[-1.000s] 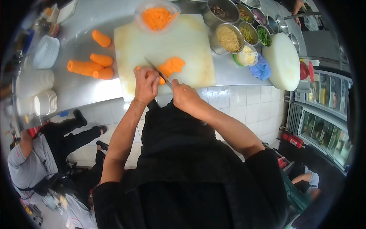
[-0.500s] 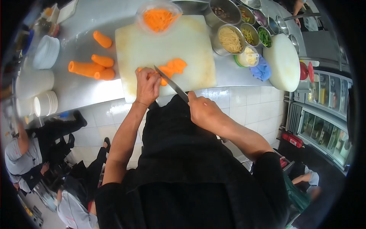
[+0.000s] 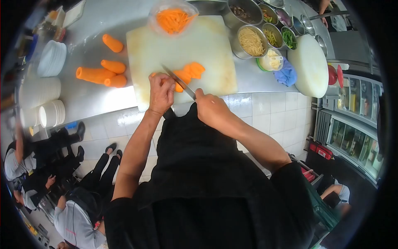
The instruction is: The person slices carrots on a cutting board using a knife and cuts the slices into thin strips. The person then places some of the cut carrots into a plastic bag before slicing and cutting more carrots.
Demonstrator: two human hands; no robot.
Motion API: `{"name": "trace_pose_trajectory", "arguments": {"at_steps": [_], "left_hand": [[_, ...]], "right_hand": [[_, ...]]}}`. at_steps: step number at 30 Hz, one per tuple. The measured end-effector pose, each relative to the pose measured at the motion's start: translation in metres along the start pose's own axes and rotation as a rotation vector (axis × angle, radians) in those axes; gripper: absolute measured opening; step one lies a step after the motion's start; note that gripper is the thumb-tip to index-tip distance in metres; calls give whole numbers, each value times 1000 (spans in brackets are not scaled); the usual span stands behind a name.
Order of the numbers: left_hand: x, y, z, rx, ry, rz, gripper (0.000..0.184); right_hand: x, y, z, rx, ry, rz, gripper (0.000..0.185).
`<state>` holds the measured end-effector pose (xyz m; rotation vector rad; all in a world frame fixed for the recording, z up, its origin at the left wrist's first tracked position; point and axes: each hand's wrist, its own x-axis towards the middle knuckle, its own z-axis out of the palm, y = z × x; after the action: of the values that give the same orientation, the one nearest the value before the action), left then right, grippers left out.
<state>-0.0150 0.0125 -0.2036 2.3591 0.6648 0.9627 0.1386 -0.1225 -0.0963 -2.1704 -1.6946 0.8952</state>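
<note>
My right hand (image 3: 211, 108) is wrapped round the handle of a knife (image 3: 179, 83), its blade slanting up and left beside my left fingers. With curled fingers, my left hand (image 3: 161, 92) presses on a carrot at the near edge of the white cutting board (image 3: 145, 45); only a bit of orange shows past the fingers. Carrot slices (image 3: 190, 72) lie overlapped just right of the blade. Shredded carrot (image 3: 173, 20) fills a clear bowl at the board's far edge. Left of the board rest several peeled carrots (image 3: 93, 75) on the metal counter.
Metal pots, one of pale strips (image 3: 251, 41), stand at the back right. Near them are a blue cloth (image 3: 286, 74) and a round white board (image 3: 307, 66). Stacked white bowls (image 3: 52, 113) and lids (image 3: 52, 58) line the left. Other people (image 3: 78, 222) are at lower left.
The knife and my right hand have shifted up and left, the blade now closer along my left fingers. My left hand stays on the carrot. People at lower left have moved.
</note>
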Motion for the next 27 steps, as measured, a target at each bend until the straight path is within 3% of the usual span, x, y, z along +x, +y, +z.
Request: {"name": "trace_pose_trajectory", "arguments": {"at_steps": [5,10,12,17,27], "left_hand": [[0,-3,2,11,18,8,10],[1,-5,0,-19,21,43,13],[0,-4,-1,-11,22,21,14],[0,-2,-2,-21,21,8,14],[1,-4,0,-23,51,2,13]], "right_hand": [[-36,-7,-32,5,-66,14,15],[-18,-13,-27,49,-184,80,18],[-1,-8,-1,88,-48,-9,19],[13,0,26,18,-2,30,13],[-30,-19,-39,52,-153,72,15]]}}
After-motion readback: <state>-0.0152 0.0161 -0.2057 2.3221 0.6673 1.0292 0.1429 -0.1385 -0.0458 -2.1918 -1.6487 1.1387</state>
